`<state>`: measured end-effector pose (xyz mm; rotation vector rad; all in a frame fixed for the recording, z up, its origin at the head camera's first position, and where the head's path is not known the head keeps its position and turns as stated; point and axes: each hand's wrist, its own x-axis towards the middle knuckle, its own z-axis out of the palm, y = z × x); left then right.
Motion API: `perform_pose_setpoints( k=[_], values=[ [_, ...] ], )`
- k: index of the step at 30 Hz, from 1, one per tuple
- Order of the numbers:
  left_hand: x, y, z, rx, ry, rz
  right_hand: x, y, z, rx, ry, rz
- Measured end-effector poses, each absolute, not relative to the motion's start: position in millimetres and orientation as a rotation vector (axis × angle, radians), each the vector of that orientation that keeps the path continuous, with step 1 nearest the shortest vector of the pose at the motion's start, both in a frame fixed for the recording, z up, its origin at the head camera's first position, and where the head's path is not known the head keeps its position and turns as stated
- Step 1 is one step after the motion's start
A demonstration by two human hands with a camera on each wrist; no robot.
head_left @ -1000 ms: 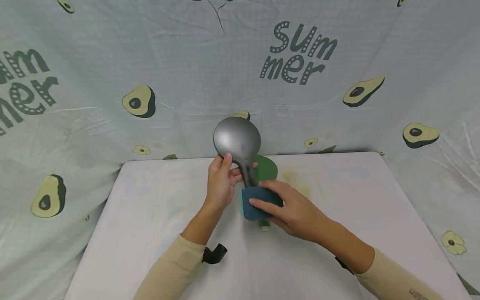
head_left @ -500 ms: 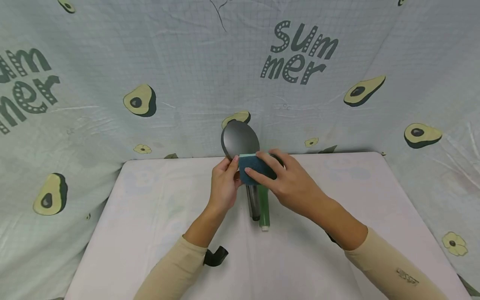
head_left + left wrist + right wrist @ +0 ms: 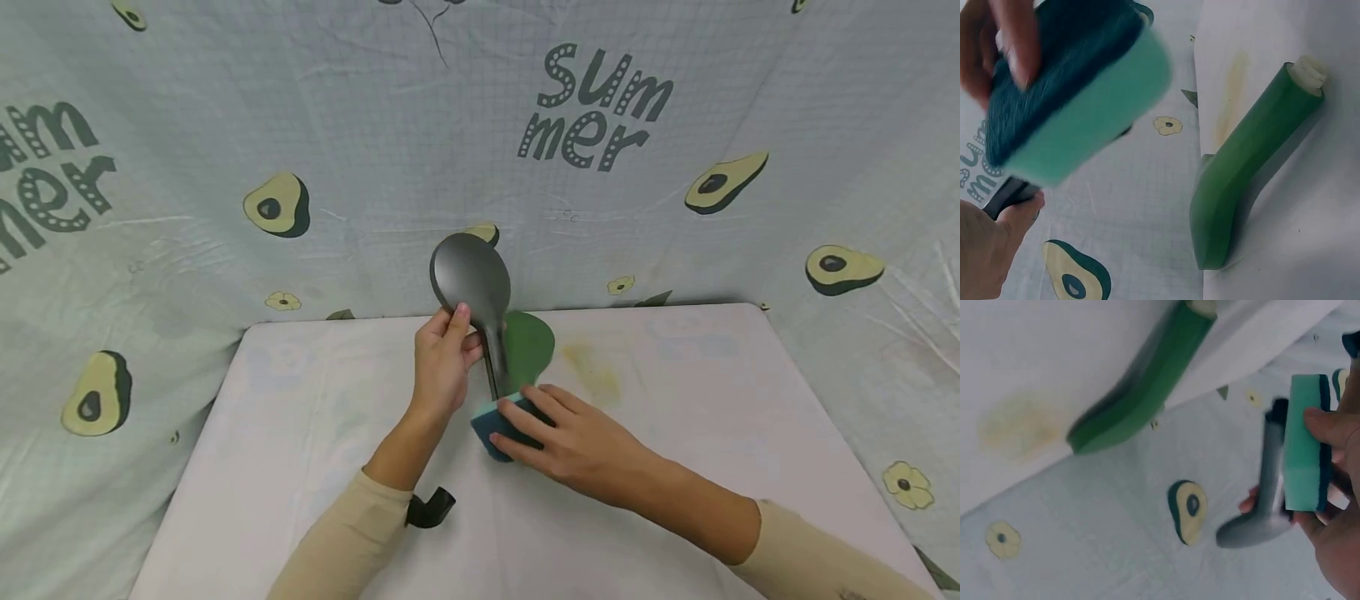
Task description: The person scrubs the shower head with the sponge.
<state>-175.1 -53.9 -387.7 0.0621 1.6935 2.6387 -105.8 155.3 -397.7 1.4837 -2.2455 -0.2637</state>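
My left hand (image 3: 441, 371) grips a grey hand-held shower head (image 3: 472, 275) near its neck, thumb on the near side. Its round head is up and its handle slants down above the table. A two-layer sponge (image 3: 491, 433), dark blue scouring side and mint foam, is held by my right hand (image 3: 581, 442) at the handle's lower end. The sponge hides that end in the head view; in the right wrist view the grey shower head (image 3: 1263, 519) shows a dark tip. Behind them on the table lies a green shower head (image 3: 531, 346) with a whitish threaded end, seen in the left wrist view.
The table (image 3: 315, 467) has a pale cover with a yellowish stain (image 3: 592, 371) right of the green shower head. A cloth (image 3: 375, 150) printed with avocados and lettering hangs behind and at the sides. A black curved piece (image 3: 431, 508) sticks out at the left wrist.
The right hand and sponge have gone from the handle up to the neck, then back down to the handle's lower end. The grey shower head has turned and tilted slightly in the left hand.
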Motion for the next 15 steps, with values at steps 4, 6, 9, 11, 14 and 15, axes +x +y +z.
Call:
perform_pose_setpoints(
  k=[4,6,9,11,14,15],
  values=[
    [-176,-57,-387,0.112,1.649,2.684,-102,164,-411,1.473,-2.269,-0.009],
    [-175,-57,-388,0.141,1.631,2.689,-104,168,-417,1.429,-2.298,0.159],
    [-175,-56,-390,0.18,1.625,2.681,-109,166,-422,1.329,-2.342,0.374],
    [-173,-56,-393,0.176,1.6,2.68,-114,162,-423,1.226,-2.381,0.491],
    [-171,-54,-397,0.166,1.579,2.678,-123,153,-421,1.043,-2.444,0.662],
    [-170,-54,-398,0.165,1.565,2.68,-126,150,-420,0.987,-2.459,0.716]
  ],
)
